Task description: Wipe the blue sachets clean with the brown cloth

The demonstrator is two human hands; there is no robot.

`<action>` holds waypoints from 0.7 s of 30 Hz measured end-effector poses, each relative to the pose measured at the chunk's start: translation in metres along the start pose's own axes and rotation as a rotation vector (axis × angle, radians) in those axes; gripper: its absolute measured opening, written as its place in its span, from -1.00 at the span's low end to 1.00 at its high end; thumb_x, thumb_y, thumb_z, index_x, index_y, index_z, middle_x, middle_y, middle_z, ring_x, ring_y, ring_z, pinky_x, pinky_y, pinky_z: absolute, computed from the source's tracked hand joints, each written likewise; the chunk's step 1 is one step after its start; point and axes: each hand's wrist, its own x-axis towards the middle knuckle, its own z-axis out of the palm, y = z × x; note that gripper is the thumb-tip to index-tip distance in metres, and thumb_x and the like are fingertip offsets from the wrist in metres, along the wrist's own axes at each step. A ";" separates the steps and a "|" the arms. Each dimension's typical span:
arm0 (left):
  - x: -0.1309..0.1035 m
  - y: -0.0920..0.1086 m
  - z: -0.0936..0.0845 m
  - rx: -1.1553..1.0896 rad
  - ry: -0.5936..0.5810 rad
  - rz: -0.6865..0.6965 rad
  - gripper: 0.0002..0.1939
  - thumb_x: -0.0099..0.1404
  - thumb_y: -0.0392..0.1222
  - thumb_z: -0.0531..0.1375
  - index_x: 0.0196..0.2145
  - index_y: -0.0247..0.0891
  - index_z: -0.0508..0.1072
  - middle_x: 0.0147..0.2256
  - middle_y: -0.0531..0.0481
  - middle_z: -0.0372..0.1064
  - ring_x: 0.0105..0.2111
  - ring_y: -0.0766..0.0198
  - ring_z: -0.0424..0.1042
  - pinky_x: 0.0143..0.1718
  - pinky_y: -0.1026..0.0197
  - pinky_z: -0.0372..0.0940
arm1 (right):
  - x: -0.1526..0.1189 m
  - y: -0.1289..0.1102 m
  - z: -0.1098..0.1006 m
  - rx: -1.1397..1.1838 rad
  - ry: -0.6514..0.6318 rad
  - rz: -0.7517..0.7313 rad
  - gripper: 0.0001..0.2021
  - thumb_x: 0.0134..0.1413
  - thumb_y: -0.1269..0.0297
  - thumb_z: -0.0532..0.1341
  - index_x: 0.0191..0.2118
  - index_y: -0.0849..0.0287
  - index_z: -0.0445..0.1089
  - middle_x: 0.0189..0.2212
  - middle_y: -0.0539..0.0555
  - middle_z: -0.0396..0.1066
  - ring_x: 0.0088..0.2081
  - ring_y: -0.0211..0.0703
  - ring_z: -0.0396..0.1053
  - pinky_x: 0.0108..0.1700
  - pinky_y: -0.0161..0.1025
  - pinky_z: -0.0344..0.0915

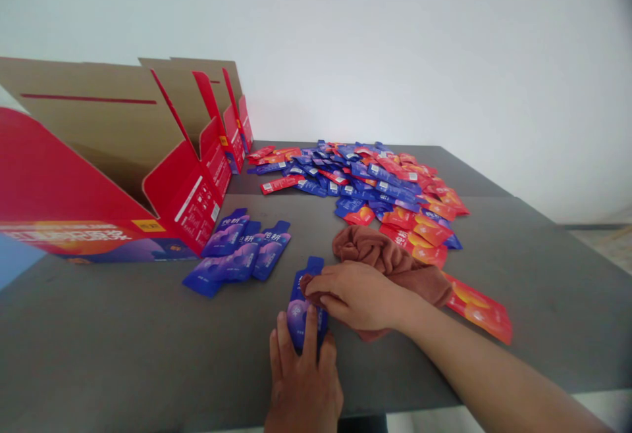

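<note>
A blue and purple pouch [297, 314] lies flat on the grey table in front of me. My left hand [305, 374] rests on its lower end with the fingers stretched out and slightly apart. My right hand [360, 293] is closed on a brown cloth [380, 249], and a bunched corner of it presses on the upper part of the pouch. The rest of the cloth lies crumpled beyond and to the right of that hand. Left of the pouch, several more blue pouches [239, 255] lie overlapping. A red pouch [481, 308] sits partly under the cloth's right end.
Open red cardboard boxes [182, 203] stand in a row along the table's left side, flaps raised. A large heap of blue and red pouches [365, 179] covers the back middle of the table [123, 347]. A white wall [345, 45] rises behind.
</note>
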 end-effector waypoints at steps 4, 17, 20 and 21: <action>-0.001 0.000 0.001 0.004 0.007 -0.004 -0.61 -0.09 -0.20 0.34 -0.22 -0.13 0.49 0.06 -0.03 0.29 0.11 -0.32 0.08 0.07 -0.26 0.13 | 0.000 0.000 0.000 0.016 0.005 0.002 -0.80 0.16 0.34 0.00 -0.20 0.10 0.35 -0.29 0.02 0.40 -0.27 -0.20 0.33 -0.25 -0.27 0.11; 0.000 0.000 -0.001 -0.001 0.009 0.008 -0.63 -0.06 -0.19 0.32 -0.21 -0.14 0.49 0.07 -0.04 0.28 0.11 -0.33 0.08 0.06 -0.27 0.14 | 0.001 0.002 0.007 -0.024 0.047 0.118 -0.76 0.18 0.31 -0.01 -0.12 0.10 0.34 -0.23 0.05 0.42 -0.21 -0.14 0.34 -0.24 -0.24 0.11; 0.001 0.002 -0.001 -0.001 0.011 -0.002 -0.62 -0.08 -0.21 0.33 -0.22 -0.14 0.49 0.06 -0.04 0.29 0.11 -0.32 0.09 0.06 -0.27 0.15 | 0.001 0.002 0.006 -0.026 0.045 0.102 -0.74 0.18 0.30 -0.01 -0.09 0.08 0.34 -0.23 0.05 0.42 -0.22 -0.15 0.33 -0.26 -0.24 0.11; 0.001 0.002 -0.001 -0.001 0.013 -0.004 -0.62 -0.08 -0.21 0.33 -0.22 -0.14 0.49 0.06 -0.04 0.30 0.11 -0.33 0.09 0.06 -0.27 0.15 | 0.001 0.001 0.006 -0.026 0.042 0.095 -0.74 0.18 0.29 -0.01 -0.08 0.07 0.34 -0.24 0.04 0.41 -0.24 -0.15 0.34 -0.27 -0.25 0.11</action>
